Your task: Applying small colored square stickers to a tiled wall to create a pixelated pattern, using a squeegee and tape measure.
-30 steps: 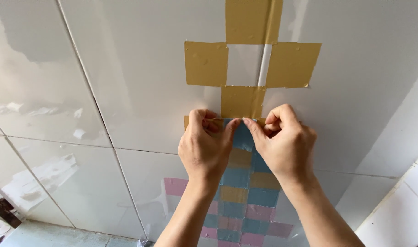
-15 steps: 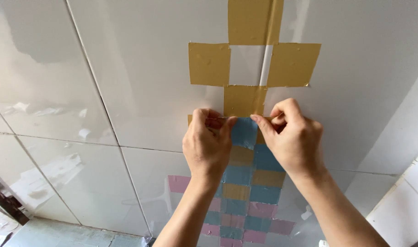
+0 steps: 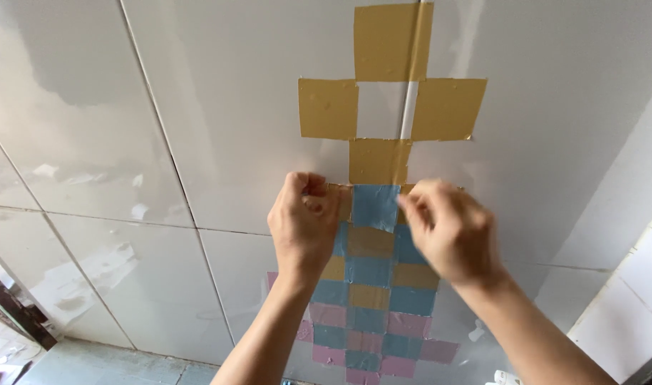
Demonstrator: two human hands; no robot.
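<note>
A pattern of tape squares is stuck on a glossy white tiled wall (image 3: 197,128). Tan squares (image 3: 328,108) form a cross at the top. Below them, a blue square (image 3: 374,207) heads a checkered column of blue, tan and pink squares (image 3: 372,299). My left hand (image 3: 304,224) is curled at the blue square's left edge, fingertips pinched on a tan tape piece (image 3: 345,202). My right hand (image 3: 450,232) is curled at its right edge, fingertips on a tan sliver (image 3: 406,190). Both hands hide parts of the column.
White tile joints (image 3: 155,107) run across the wall. A second tiled wall (image 3: 625,314) meets it at the right. The grey floor (image 3: 90,360) shows at the bottom left, beside a dark frame edge (image 3: 12,314).
My hands have moved apart sideways, uncovering the blue square between them. The view has shifted a little to the right.
</note>
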